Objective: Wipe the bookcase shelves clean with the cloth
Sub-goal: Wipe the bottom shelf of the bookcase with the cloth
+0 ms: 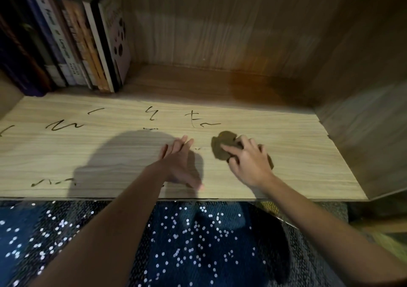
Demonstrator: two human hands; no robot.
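Olive-brown cloth [222, 149] bunched under the right hand [250, 164], fingers curled over it, pressing it to the pale wood shelf [304, 154] just below a dark scribble [199, 120], likely the next target. Beside it the left hand [178, 162] flat on the wood, fingers straight, holding nothing, probably bracing. Further marks [62, 127] leftward; books [72, 44] upright at the back-left corner.

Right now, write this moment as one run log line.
stage: wiping shelf | right hand: grips cloth on shelf | left hand: open, left of cloth | dark marks: not yet wiped
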